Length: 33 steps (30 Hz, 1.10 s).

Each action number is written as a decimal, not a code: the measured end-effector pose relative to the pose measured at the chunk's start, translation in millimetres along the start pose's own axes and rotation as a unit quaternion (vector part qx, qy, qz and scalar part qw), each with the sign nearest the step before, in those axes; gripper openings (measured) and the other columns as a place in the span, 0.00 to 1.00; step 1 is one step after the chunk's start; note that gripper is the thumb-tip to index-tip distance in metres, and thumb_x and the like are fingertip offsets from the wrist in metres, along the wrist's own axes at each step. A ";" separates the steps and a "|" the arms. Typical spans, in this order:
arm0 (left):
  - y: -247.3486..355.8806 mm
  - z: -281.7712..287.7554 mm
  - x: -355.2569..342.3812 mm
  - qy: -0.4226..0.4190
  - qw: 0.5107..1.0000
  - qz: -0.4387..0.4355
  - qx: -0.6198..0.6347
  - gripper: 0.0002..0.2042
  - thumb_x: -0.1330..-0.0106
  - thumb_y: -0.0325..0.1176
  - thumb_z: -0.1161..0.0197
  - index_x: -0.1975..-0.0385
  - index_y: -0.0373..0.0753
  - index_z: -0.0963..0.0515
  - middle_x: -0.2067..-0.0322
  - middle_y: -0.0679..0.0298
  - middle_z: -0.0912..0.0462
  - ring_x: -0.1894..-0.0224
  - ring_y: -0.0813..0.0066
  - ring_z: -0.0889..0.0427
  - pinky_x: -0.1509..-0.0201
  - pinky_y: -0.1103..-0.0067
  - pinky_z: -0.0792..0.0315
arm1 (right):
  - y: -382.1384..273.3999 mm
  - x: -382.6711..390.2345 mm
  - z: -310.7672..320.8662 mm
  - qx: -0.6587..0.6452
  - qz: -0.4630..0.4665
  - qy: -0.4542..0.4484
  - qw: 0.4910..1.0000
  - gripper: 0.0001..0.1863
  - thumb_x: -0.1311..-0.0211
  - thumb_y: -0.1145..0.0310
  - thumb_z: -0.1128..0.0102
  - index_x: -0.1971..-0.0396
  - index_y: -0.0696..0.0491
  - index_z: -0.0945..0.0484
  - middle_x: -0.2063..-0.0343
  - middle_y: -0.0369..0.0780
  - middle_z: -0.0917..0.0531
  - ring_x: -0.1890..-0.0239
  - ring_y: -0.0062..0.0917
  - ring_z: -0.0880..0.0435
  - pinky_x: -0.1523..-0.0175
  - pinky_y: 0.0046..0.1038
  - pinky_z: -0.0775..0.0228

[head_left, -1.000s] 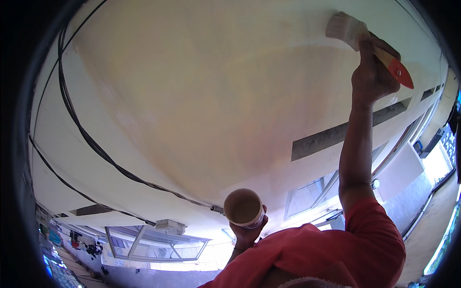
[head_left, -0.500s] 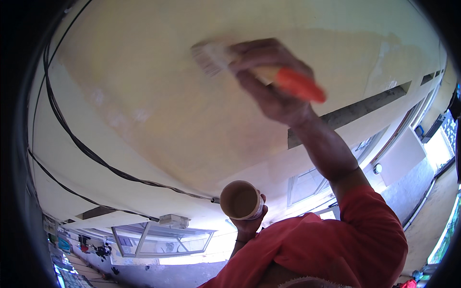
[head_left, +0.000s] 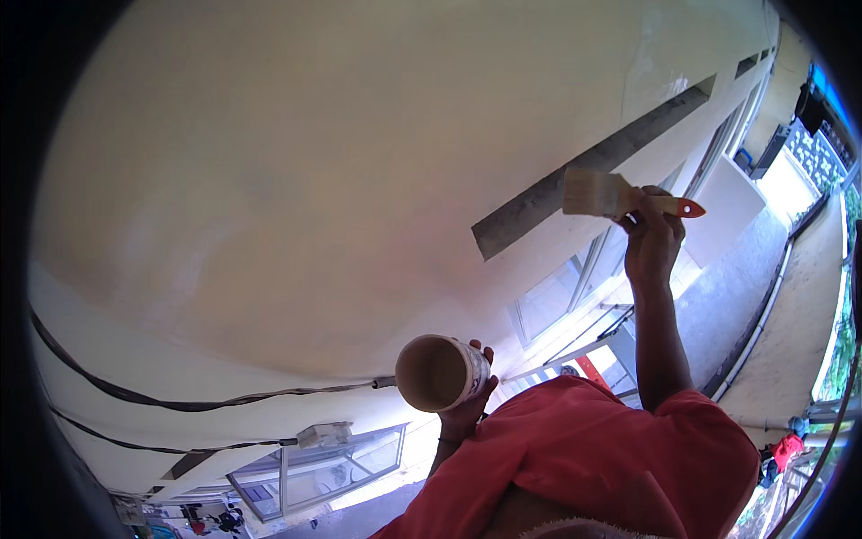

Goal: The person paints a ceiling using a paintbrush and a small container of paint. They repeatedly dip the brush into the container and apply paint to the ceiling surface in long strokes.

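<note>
One forearm (head_left: 662,346), the right, stands nearly upright in the head view, to the right of the white cup (head_left: 440,373), which serves as the landmark here. At its top, up and to the right of the cup, the right hand (head_left: 654,242) is raised with the wrist almost straight, its fingers grasping a paintbrush (head_left: 588,193) by the handle close to the bristle end. The left hand (head_left: 465,415) reaches around the cup from beneath and from its right side, fingers curled and gripping its wall; a dark band (head_left: 446,441) circles that wrist, just below the cup.

The paintbrush lies up and to the right of the cup, its long axis close to level: the bristles point left, the red handle tip right and slightly lower. In this view the bristles overlap the lower edge of a grey recess (head_left: 611,154) in the pale surface (head_left: 296,198) above the cup; whether they touch anything cannot be told. The cup's mouth tilts toward the camera.

The right fingers cover part of the brush handle, and the cup hides much of the left palm. The red shirt (head_left: 575,449), below and right of the cup, blocks most of the left forearm. The cup's contents are hard to tell from its inner wall.
</note>
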<state>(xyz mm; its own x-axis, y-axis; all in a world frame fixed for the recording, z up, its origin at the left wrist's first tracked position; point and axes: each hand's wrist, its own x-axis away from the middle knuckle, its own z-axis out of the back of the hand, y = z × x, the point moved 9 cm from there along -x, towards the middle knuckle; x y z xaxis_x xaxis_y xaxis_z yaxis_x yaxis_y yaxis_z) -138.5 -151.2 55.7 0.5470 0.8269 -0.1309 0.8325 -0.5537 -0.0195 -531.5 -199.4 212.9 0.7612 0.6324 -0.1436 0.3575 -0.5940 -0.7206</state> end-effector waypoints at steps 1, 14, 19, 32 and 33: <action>-3.5 3.3 -2.8 0.011 1.000 0.005 0.006 0.33 0.23 0.57 0.38 0.23 0.52 0.34 0.24 0.52 0.33 0.20 0.43 0.39 0.28 0.39 0.27 | 22.9 12.7 23.9 0.032 -0.079 0.031 0.996 0.14 0.30 0.76 0.35 0.48 0.62 0.22 0.57 0.45 0.16 0.57 0.34 0.11 0.54 0.36 0.13; -49.5 26.3 -48.7 0.065 0.990 0.124 0.006 0.37 0.21 0.60 0.42 0.19 0.50 0.41 0.24 0.52 0.35 0.27 0.40 0.28 0.45 0.49 0.14 | 130.1 90.1 174.6 -0.093 -0.312 0.210 0.922 0.13 0.24 0.74 0.39 0.48 0.64 0.28 0.55 0.51 0.20 0.55 0.41 0.12 0.47 0.40 0.12; -62.6 23.7 -66.7 0.076 0.985 0.153 0.006 0.35 0.22 0.57 0.39 0.20 0.50 0.38 0.25 0.50 0.35 0.30 0.44 0.31 0.43 0.49 0.16 | 93.0 62.8 134.0 -0.007 -0.255 0.142 0.956 0.15 0.25 0.72 0.40 0.45 0.63 0.26 0.53 0.48 0.18 0.54 0.38 0.11 0.47 0.39 0.14; -58.7 67.8 -99.7 0.118 0.851 0.073 -0.506 0.31 0.20 0.56 0.50 0.25 0.43 0.31 0.30 0.54 0.24 0.27 0.53 0.25 0.27 0.52 0.25 | -57.3 60.0 25.2 0.135 0.085 -0.106 0.981 0.11 0.29 0.82 0.35 0.49 0.66 0.19 0.55 0.49 0.12 0.53 0.34 0.09 0.48 0.34 0.14; -63.6 60.4 -106.0 0.115 0.877 0.078 -0.460 0.33 0.18 0.61 0.56 0.25 0.43 0.30 0.29 0.54 0.24 0.26 0.52 0.26 0.24 0.50 0.28 | -65.0 68.2 15.1 0.161 0.115 -0.143 0.970 0.12 0.29 0.82 0.35 0.49 0.66 0.19 0.54 0.49 0.12 0.51 0.36 0.09 0.46 0.35 0.14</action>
<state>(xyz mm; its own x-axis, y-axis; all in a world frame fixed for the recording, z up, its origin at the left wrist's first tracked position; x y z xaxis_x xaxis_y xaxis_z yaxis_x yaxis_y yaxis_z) -254.8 -209.5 11.0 0.5755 0.8050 0.1439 0.4083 -0.4353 0.8024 -511.0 -110.1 239.7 0.6026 0.6417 -0.4744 -0.0260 -0.5783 -0.8154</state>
